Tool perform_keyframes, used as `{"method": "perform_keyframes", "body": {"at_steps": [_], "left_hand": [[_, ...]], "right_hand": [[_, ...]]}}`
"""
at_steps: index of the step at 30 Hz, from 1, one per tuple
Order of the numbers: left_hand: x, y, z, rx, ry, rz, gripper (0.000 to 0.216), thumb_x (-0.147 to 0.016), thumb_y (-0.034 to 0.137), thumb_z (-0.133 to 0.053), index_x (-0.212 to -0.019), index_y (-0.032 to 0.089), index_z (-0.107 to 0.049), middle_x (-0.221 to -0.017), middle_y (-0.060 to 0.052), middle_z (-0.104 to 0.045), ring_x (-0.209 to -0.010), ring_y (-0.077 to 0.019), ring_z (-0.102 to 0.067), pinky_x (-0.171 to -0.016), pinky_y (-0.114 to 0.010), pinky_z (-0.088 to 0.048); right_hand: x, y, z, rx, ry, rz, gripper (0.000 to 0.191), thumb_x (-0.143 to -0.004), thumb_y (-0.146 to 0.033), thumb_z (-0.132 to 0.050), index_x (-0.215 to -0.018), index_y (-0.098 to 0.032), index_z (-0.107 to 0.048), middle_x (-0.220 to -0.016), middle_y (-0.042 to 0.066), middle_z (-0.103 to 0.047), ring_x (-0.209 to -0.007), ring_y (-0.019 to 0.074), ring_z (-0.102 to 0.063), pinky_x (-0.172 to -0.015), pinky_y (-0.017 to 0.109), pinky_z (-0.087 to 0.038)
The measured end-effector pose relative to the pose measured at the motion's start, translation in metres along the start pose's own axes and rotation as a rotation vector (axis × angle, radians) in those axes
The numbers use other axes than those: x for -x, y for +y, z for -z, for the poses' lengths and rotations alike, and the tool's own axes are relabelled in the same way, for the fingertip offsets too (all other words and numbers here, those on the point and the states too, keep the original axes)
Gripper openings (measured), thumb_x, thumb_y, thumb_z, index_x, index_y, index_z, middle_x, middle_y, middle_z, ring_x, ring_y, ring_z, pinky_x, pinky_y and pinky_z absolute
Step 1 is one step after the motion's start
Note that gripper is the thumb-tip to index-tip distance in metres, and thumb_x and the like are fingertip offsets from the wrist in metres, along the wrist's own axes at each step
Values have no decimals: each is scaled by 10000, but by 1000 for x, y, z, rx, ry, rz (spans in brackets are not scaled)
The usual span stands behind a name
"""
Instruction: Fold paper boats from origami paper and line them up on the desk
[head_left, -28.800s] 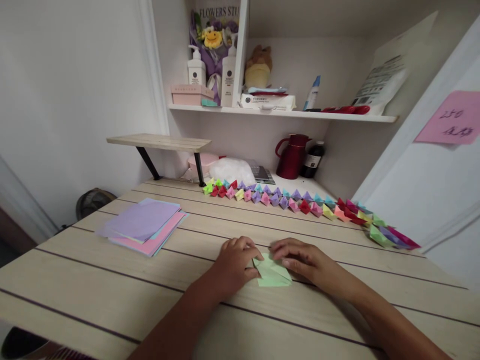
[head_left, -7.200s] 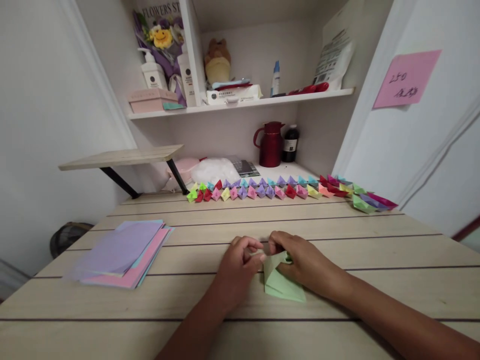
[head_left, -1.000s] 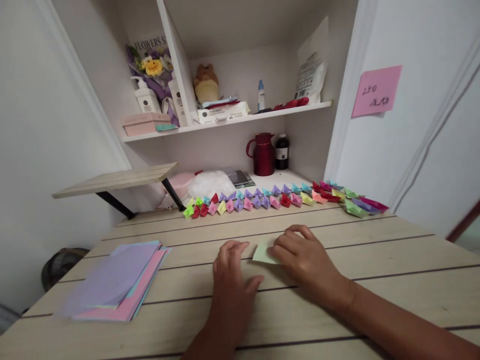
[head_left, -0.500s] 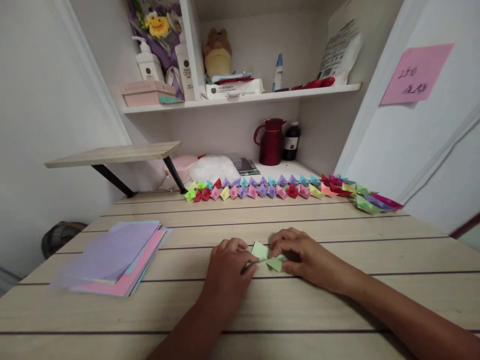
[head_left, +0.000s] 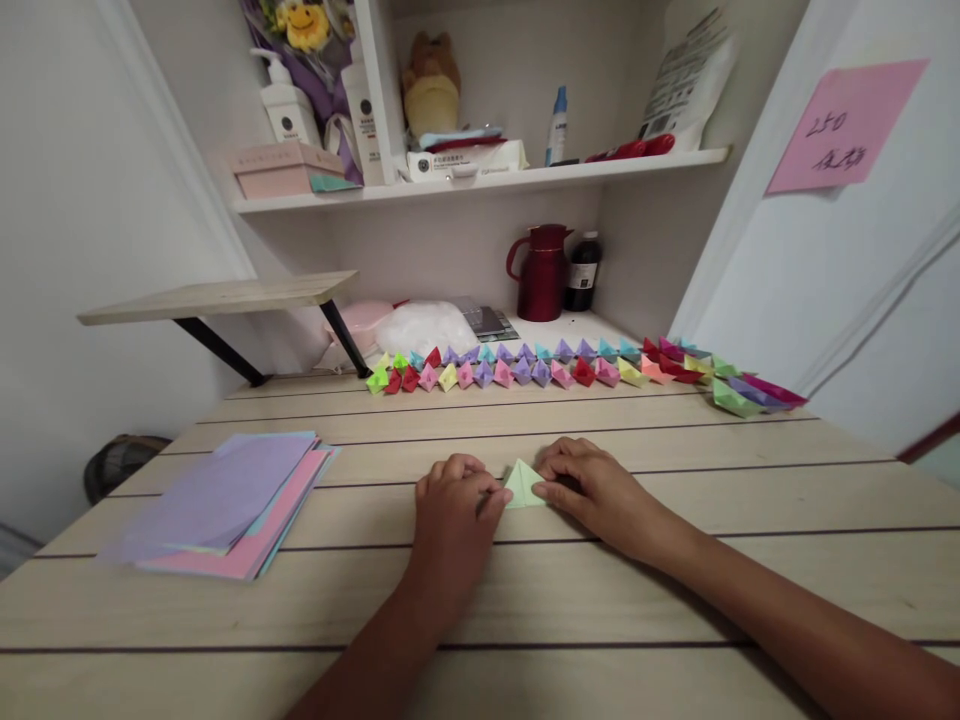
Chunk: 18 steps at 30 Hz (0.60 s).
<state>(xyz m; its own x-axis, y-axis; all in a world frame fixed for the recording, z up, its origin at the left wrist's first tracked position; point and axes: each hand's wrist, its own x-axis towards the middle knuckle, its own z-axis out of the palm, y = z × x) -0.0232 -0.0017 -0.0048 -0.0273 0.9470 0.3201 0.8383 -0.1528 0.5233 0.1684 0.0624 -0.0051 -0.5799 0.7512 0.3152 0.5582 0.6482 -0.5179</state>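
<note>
A small pale green folded paper (head_left: 523, 486) lies low over the wooden table (head_left: 360, 600), its visible part a triangle with the point away from me. My left hand (head_left: 454, 515) pinches its left corner between thumb and fingers. On the other side my right hand (head_left: 589, 490) grips the right corner, thumb on the near face and fingers behind. Both corners are partly hidden by my fingers.
Several folded paper boats (head_left: 540, 372) stand in rows along the table's back. A stack of coloured paper sheets (head_left: 247, 490) lies at left, near a raised wooden shelf (head_left: 217, 297). Behind are a red jug (head_left: 543, 275) and a dark bottle (head_left: 582, 275).
The green paper, earlier showing a square flap and a loose triangular flap, now shows one flat triangle. Both hands have shifted their grip to its corners. The view has tilted slightly.
</note>
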Motion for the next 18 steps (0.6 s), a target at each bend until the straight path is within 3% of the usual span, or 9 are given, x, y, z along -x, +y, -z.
{"method": "perform_keyframes", "body": {"at_steps": [5, 10, 13, 15, 18], "left_hand": [[0, -1, -4, -81, 50, 12, 66, -776, 154, -600, -775, 218, -585, -957, -21, -628, -942, -213, -536, -827, -370, -364], [1, -1, -4, -174, 34, 18, 80, -758, 151, -594, -803, 213, -570, -935, -35, -619, -929, -230, -541, -806, -370, -385], [3, 3, -2, -180, 36, -53, 306, -762, 109, -572, -1044, 230, -589, -1181, -69, -587, -1112, -249, -505, -898, -403, -372], [4, 5, -2, -181, 6, -156, 483, -785, 82, -548, -1220, 292, -529, -1385, -44, -483, -1274, -248, -401, -1009, -444, -295], [4, 6, -3, -178, -116, -268, 452, -846, 127, -529, -1238, 351, -532, -1415, 17, -486, -1348, -251, -333, -1086, -521, -152]], "right_hand": [[-4, -1, -3, 45, 9, -19, 180, -851, -309, -578, -701, -209, -581, -792, 33, -626, -798, 198, -565, -743, 337, -419], [-5, -1, -6, 123, 31, -31, 135, -822, -320, -606, -754, -214, -558, -786, 26, -602, -773, 198, -544, -707, 318, -400], [-5, 0, -7, 120, 57, -50, 125, -799, -309, -630, -812, -217, -547, -796, 22, -597, -754, 191, -536, -668, 297, -389], [-6, 0, -8, 116, 56, -61, 130, -793, -308, -634, -811, -217, -543, -796, 19, -592, -753, 188, -539, -665, 292, -388], [-6, 1, -7, 114, 34, -65, 110, -797, -308, -624, -798, -218, -561, -800, 21, -590, -760, 188, -544, -680, 293, -399]]}}
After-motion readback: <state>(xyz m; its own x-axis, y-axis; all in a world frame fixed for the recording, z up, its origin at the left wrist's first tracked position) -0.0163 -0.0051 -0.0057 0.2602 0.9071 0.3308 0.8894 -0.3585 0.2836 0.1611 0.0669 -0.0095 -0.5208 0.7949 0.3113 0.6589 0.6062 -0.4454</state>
